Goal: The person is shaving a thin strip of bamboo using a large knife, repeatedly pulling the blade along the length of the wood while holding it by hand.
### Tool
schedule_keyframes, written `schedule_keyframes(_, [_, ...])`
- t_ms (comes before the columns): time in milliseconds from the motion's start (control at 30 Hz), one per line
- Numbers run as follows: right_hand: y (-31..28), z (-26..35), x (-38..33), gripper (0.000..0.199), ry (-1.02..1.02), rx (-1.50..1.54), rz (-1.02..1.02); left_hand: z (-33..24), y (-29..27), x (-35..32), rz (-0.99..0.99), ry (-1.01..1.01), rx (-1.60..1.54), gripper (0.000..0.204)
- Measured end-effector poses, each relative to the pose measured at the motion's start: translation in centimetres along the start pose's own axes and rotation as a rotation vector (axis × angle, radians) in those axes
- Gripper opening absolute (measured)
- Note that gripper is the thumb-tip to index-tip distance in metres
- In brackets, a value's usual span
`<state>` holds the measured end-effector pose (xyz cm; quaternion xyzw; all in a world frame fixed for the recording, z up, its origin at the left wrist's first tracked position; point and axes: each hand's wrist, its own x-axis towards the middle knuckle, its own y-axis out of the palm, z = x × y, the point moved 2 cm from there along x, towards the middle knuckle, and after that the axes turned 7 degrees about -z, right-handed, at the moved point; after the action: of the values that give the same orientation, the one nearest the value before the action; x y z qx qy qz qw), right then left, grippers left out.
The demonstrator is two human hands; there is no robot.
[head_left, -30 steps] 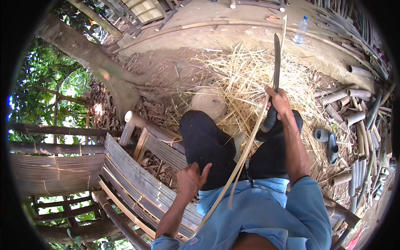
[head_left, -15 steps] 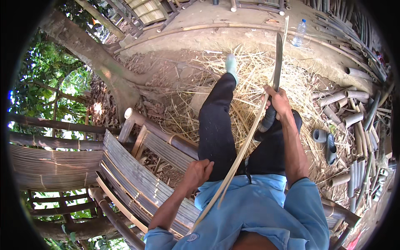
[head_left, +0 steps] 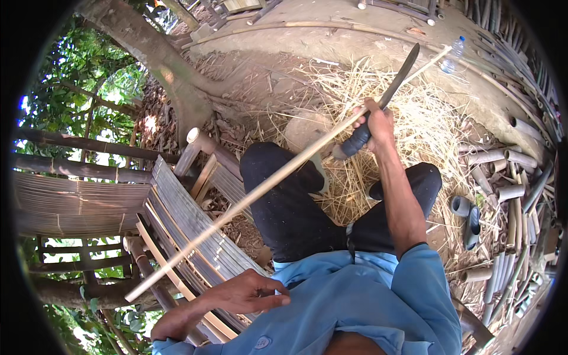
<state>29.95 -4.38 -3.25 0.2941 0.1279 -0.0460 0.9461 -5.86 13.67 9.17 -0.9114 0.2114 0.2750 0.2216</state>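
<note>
My right hand [head_left: 380,123] grips a machete [head_left: 400,78] by its black-wrapped handle, with the dark blade pointing up and to the right. The same hand's fingers also hold a long, pale bamboo strip [head_left: 260,190]. Crossing beside the handle, the strip slants from the far right, over my left thigh, to the bench at lower left. My left hand [head_left: 251,291] hovers by my shirt front, well below the strip. Its thumb and forefinger are apart, and nothing shows between them; the other fingers are bent.
Pale shavings [head_left: 408,124] cover the ground ahead. A slatted bamboo bench [head_left: 195,207] lies at my left, near a tree trunk [head_left: 171,77]. Slippers [head_left: 471,228] and cut bamboo pieces [head_left: 510,193] are at the right. A plastic bottle [head_left: 452,56] stands far right.
The strip has swung from beside my body to a long diagonal toward the left. The machete leans more to the right. My left hand moved lower left and loosened; my left leg drew in.
</note>
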Motion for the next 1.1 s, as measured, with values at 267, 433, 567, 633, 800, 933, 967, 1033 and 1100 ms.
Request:
schedule_keyframes(267, [5.2,-3.6,-6.3,0.019,0.292,0.131,0.048,4.2,-5.6,8.5,-0.999,0.673,-0.699,0.061])
schedule_keyframes(433, [5.0,-5.2,-5.5,0.028,0.336,-0.024,0.110,1.4,-10.7,11.7,-1.278,1.161,-0.640,0.043])
schedule_keyframes(567, [5.7,-4.9,-6.5,0.042,0.421,-0.236,0.304,-2.8,-12.6,10.8,-1.442,1.410,-0.509,0.031])
schedule_keyframes(633, [4.9,-4.9,-6.2,0.044,0.419,-0.388,0.494,-4.6,-13.5,9.9,-1.384,1.470,-0.488,0.035])
schedule_keyframes(800, [-1.5,-6.5,-6.8,0.036,-0.451,-0.805,0.535,-7.4,-16.8,6.6,-1.684,1.426,-0.343,0.038])
schedule_keyframes(933, [-2.7,-5.2,-7.8,0.036,-0.320,-0.979,0.564,-11.6,-16.2,6.4,-2.106,1.300,-0.480,0.038])
schedule_keyframes(967, [-3.3,-5.4,-7.8,0.036,-0.329,-1.002,0.565,-11.6,-16.3,6.2,-2.102,1.305,-0.440,0.038])
schedule_keyframes(1033, [-3.6,-5.0,-8.0,0.035,-0.316,-1.021,0.563,-9.2,-17.9,2.2,-1.471,1.589,-0.469,0.041])
schedule_keyframes(1100, [-3.0,-4.5,-8.9,0.035,-0.253,-1.034,0.579,-10.6,-17.3,1.3,-1.682,1.550,-0.548,0.032])
